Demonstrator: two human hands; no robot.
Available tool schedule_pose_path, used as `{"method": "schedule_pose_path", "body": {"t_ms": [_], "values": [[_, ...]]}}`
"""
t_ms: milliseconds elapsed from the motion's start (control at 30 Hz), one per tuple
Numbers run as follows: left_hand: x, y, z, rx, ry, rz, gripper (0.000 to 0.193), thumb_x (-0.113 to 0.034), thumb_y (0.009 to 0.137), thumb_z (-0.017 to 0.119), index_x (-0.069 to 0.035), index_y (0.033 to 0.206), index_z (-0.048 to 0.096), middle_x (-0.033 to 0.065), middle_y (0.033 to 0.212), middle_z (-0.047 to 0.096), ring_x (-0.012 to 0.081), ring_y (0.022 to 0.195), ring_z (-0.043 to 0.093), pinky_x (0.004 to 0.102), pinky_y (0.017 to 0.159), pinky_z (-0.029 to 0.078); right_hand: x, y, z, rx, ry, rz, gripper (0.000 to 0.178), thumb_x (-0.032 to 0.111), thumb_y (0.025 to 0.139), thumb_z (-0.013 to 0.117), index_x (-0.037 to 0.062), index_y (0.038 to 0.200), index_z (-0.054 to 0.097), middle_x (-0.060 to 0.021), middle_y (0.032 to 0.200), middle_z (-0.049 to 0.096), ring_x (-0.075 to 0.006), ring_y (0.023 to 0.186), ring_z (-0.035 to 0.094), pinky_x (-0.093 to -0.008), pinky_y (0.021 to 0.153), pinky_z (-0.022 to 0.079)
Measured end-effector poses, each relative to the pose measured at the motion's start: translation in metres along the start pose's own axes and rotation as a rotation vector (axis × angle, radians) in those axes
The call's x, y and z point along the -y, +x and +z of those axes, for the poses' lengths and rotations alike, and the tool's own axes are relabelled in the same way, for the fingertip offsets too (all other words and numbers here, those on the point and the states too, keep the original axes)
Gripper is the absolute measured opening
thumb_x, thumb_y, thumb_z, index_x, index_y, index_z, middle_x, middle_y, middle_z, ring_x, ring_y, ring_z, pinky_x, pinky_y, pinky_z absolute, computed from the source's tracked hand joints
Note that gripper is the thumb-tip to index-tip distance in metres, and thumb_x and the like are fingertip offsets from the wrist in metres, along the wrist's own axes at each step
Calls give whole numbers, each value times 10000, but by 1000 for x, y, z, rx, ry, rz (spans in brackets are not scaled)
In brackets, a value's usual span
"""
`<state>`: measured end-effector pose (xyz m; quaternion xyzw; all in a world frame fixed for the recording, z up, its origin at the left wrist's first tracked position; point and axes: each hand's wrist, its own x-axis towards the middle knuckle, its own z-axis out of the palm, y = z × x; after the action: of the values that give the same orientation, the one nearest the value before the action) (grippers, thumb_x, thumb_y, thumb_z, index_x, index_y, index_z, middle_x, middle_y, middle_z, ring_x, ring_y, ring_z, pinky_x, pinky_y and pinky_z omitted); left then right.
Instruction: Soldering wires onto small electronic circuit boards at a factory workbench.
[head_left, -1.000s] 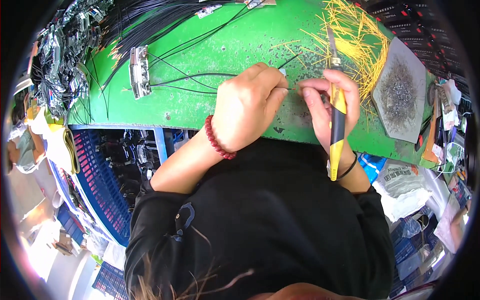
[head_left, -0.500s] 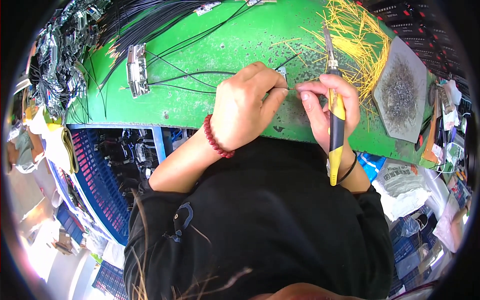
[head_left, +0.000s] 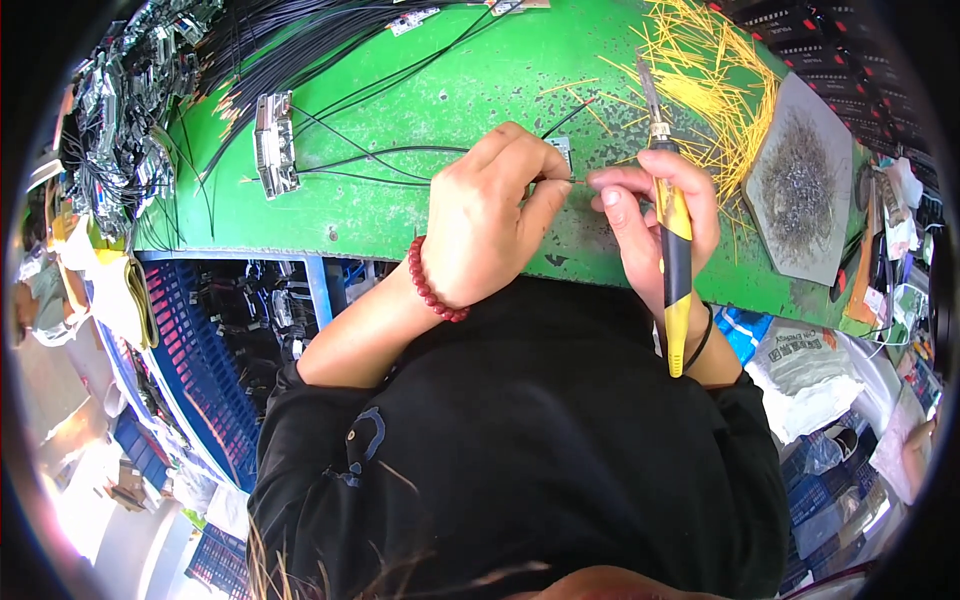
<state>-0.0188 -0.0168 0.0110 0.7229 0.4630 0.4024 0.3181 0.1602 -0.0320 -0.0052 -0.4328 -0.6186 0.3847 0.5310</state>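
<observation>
My left hand (head_left: 495,205), with a red bead bracelet at the wrist, pinches a thin black cable (head_left: 385,151) close to its end. That cable runs left to a silvery metal housing (head_left: 274,145) lying on the green table. My right hand (head_left: 655,215) holds a yellow and black soldering iron (head_left: 676,250), its tip pointing away from me over the table. The right thumb and forefinger are close to the cable end; whether they touch it is too small to tell. A small pale part (head_left: 562,147) shows just beyond my left fingertips, partly hidden.
Thin yellow tubes (head_left: 715,75) lie scattered at the far right, beside a grey board (head_left: 800,185) with dark debris. Bundled black cables (head_left: 300,50) spread across the far left, near a heap of metal parts (head_left: 120,130). A blue crate (head_left: 205,350) stands below the table's left edge.
My right hand has barely shifted; the soldering iron's tip has swung slightly left and its rear end slightly right. My left hand stays nearly in place, still pinching the cable.
</observation>
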Motion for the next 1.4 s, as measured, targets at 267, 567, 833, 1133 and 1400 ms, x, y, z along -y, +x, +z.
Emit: {"method": "schedule_pose_path", "body": {"t_ms": [267,567,833,1133,1400], "values": [[0,-2,6,31,-16,6,129,62,759,674,-11,836,600,92,809,585,191,668,587,271,576,490,-2,5,2,-14,127,67,378,-36,825,686,18,1161,521,-96,873,671,-113,756,652,-203,588,488],[-2,-3,5,-60,-35,-3,113,9,725,695,-35,789,613,96,771,604,283,705,611,357,614,507,-2,12,3,53,-73,-58,349,-39,764,735,52,1077,611,-51,788,663,-94,663,626,-220,564,488],[5,5,9,-34,214,100,113,24,730,690,-19,808,621,121,828,611,282,766,603,354,682,501,10,16,-9,-97,214,263,275,59,938,564,23,1195,474,-135,855,679,-150,696,619,-262,674,509],[17,11,28,-1,356,169,115,9,721,672,-15,801,594,144,882,619,317,827,607,397,735,507,3,-30,-111,-253,-21,114,594,439,932,513,-76,1227,542,-76,727,639,-69,539,499,-190,487,362],[4,9,21,61,385,11,104,75,728,653,11,789,599,141,853,637,284,784,612,348,705,505,-10,-57,-183,-680,-115,-16,248,102,792,609,-47,986,569,-94,804,585,-117,591,548,-218,550,436]]}}
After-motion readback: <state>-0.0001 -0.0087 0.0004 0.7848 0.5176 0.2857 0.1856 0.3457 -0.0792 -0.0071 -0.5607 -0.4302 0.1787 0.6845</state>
